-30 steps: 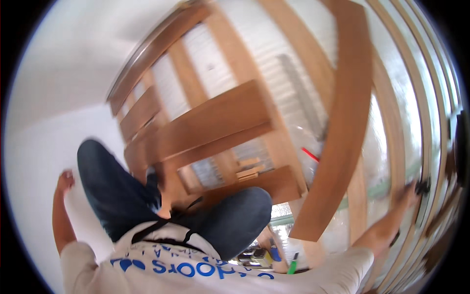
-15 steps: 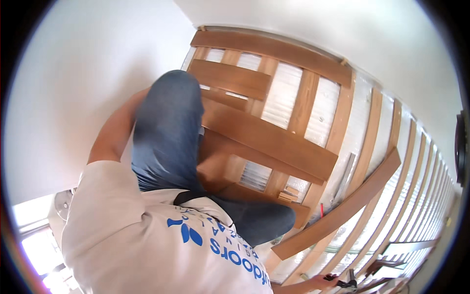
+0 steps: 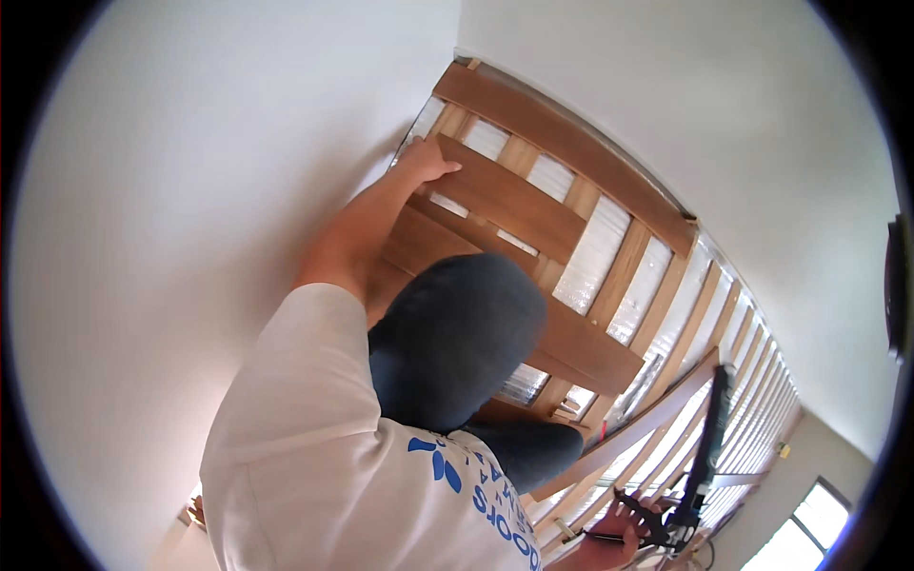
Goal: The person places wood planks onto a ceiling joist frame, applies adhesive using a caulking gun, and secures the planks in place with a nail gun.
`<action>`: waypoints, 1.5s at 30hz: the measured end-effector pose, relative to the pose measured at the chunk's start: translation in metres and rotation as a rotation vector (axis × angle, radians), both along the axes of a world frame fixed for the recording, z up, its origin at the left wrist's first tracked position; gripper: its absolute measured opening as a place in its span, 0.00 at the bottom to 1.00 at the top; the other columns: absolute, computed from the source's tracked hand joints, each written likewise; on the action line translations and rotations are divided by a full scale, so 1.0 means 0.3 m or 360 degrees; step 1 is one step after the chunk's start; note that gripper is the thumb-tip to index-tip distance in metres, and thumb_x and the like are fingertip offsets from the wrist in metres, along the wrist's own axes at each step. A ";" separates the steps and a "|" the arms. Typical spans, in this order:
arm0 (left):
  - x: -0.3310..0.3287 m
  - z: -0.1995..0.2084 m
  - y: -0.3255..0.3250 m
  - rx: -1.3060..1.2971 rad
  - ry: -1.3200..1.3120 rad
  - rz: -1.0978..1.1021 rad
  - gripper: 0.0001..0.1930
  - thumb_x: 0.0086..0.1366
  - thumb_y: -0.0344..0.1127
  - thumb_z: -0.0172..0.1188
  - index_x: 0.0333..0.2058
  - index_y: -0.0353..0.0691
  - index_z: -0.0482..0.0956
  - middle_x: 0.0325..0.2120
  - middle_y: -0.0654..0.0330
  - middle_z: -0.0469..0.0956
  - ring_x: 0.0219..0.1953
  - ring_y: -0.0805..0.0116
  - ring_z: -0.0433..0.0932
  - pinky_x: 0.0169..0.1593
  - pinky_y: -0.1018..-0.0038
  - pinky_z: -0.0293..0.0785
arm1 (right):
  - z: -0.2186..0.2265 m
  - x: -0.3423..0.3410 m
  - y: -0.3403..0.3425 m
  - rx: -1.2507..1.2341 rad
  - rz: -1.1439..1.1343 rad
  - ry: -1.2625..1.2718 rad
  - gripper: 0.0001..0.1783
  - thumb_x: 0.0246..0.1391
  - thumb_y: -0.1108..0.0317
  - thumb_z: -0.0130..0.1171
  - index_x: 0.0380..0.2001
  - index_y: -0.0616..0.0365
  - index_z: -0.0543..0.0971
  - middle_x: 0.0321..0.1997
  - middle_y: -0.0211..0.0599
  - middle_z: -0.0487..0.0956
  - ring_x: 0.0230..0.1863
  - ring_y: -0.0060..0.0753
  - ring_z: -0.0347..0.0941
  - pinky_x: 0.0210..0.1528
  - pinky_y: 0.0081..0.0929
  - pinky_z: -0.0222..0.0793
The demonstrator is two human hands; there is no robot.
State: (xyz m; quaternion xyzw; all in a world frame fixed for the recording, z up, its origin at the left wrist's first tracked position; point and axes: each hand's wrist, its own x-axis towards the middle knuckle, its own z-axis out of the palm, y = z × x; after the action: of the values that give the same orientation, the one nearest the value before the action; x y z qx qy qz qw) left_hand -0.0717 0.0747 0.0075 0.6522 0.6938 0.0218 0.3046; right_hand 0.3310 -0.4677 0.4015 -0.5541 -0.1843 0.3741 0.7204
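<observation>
- Left hand (image 3: 426, 163) touches the left end of a short brown plank (image 3: 514, 198).
- Right hand (image 3: 617, 539) grips a long-barrelled black tool (image 3: 706, 455).
- A longer plank (image 3: 562, 145) lies across battens (image 3: 624, 274) beyond the left hand.
- A slanting board (image 3: 624, 434) lies near the right hand.

Glaring window (image 3: 807, 529), soft shadows, fisheye bending

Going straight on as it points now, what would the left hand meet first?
Probably the long brown board along the top, beyond the left hand; depth is unclear, so the pale strip between might come first.
</observation>
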 end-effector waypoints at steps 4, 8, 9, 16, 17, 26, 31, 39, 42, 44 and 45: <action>-0.006 -0.013 0.022 -0.0132 0.0090 0.0045 0.52 0.52 0.62 0.74 0.67 0.36 0.62 0.63 0.41 0.66 0.64 0.42 0.69 0.65 0.54 0.69 | -0.004 -0.212 0.196 -0.0179 0.0137 0.0127 0.33 0.51 0.63 0.62 0.61 0.60 0.68 0.56 0.43 0.73 0.60 0.46 0.69 0.67 0.47 0.63; -0.059 0.029 0.013 0.0008 -0.0203 0.0115 0.56 0.48 0.61 0.77 0.70 0.47 0.59 0.64 0.45 0.65 0.63 0.45 0.70 0.65 0.54 0.68 | -0.026 -0.327 0.347 -0.0263 0.0311 0.0104 0.30 0.53 0.61 0.62 0.58 0.59 0.68 0.51 0.42 0.73 0.55 0.44 0.70 0.64 0.46 0.63; -0.061 0.040 0.011 -0.0028 -0.0218 0.0068 0.56 0.48 0.61 0.77 0.70 0.47 0.59 0.64 0.45 0.65 0.63 0.45 0.70 0.65 0.54 0.68 | -0.031 -0.340 0.381 -0.0237 0.0365 0.0131 0.30 0.53 0.61 0.62 0.58 0.59 0.68 0.51 0.42 0.73 0.55 0.44 0.69 0.64 0.47 0.63; 0.000 0.084 0.072 0.0155 0.0437 -0.0793 0.53 0.40 0.56 0.82 0.65 0.48 0.67 0.60 0.54 0.69 0.66 0.53 0.66 0.65 0.52 0.64 | -0.068 -0.363 0.488 -0.0220 0.0456 0.0207 0.28 0.52 0.63 0.62 0.55 0.58 0.69 0.47 0.41 0.72 0.54 0.45 0.69 0.63 0.49 0.65; 0.002 0.093 0.084 0.0180 0.0438 -0.0813 0.51 0.40 0.55 0.82 0.62 0.48 0.69 0.59 0.54 0.69 0.65 0.53 0.67 0.64 0.52 0.65 | -0.073 -0.364 0.483 -0.0195 0.0502 0.0207 0.27 0.52 0.63 0.62 0.55 0.58 0.69 0.47 0.41 0.72 0.54 0.46 0.69 0.63 0.49 0.65; -0.046 0.137 -0.038 0.0480 -0.0390 -0.0417 0.36 0.46 0.29 0.79 0.55 0.44 0.73 0.56 0.51 0.70 0.59 0.48 0.72 0.61 0.55 0.71 | -0.102 -0.331 0.400 -0.0288 0.0559 0.0114 0.28 0.51 0.64 0.62 0.55 0.58 0.69 0.49 0.43 0.73 0.55 0.47 0.70 0.66 0.51 0.60; -0.104 0.063 -0.152 0.0641 -0.0609 -0.0302 0.27 0.44 0.21 0.77 0.45 0.46 0.83 0.57 0.58 0.74 0.59 0.52 0.73 0.61 0.62 0.73 | -0.107 -0.301 0.385 -0.0215 0.0733 0.0076 0.29 0.50 0.63 0.62 0.56 0.57 0.69 0.48 0.42 0.73 0.54 0.47 0.70 0.68 0.52 0.59; -0.036 0.198 -0.072 0.0522 -0.0982 -0.0276 0.18 0.54 0.32 0.75 0.44 0.43 0.81 0.48 0.57 0.80 0.54 0.52 0.76 0.56 0.62 0.73 | -0.101 -0.324 0.413 -0.0094 0.0863 0.0132 0.30 0.49 0.65 0.62 0.57 0.59 0.69 0.52 0.45 0.74 0.59 0.52 0.71 0.71 0.55 0.58; -0.038 0.289 -0.095 0.0391 -0.1039 -0.0283 0.22 0.55 0.30 0.74 0.49 0.42 0.78 0.44 0.55 0.79 0.50 0.55 0.78 0.54 0.65 0.74 | -0.111 -0.337 0.434 -0.0062 0.0894 0.0188 0.29 0.51 0.65 0.62 0.57 0.59 0.69 0.49 0.44 0.74 0.57 0.52 0.71 0.69 0.57 0.60; -0.034 0.341 -0.133 0.0346 -0.1164 -0.0134 0.22 0.55 0.30 0.75 0.49 0.43 0.80 0.41 0.58 0.80 0.45 0.62 0.79 0.50 0.69 0.76 | -0.117 -0.344 0.443 -0.0091 0.0924 0.0187 0.28 0.52 0.63 0.62 0.56 0.58 0.70 0.47 0.43 0.73 0.55 0.50 0.72 0.68 0.58 0.61; -0.027 0.363 -0.149 0.0362 -0.1188 -0.0154 0.22 0.55 0.30 0.75 0.49 0.43 0.80 0.41 0.58 0.80 0.45 0.62 0.79 0.50 0.69 0.76 | -0.121 -0.347 0.446 -0.0112 0.0917 0.0188 0.28 0.52 0.63 0.62 0.56 0.58 0.70 0.47 0.43 0.73 0.55 0.50 0.72 0.68 0.58 0.61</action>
State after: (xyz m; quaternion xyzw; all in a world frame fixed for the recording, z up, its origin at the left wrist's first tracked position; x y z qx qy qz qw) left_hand -0.0799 0.0299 0.1166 0.6611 0.4969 0.3197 0.4624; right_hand 0.2268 -0.3338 0.3653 -0.4809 -0.2785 0.6010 0.5744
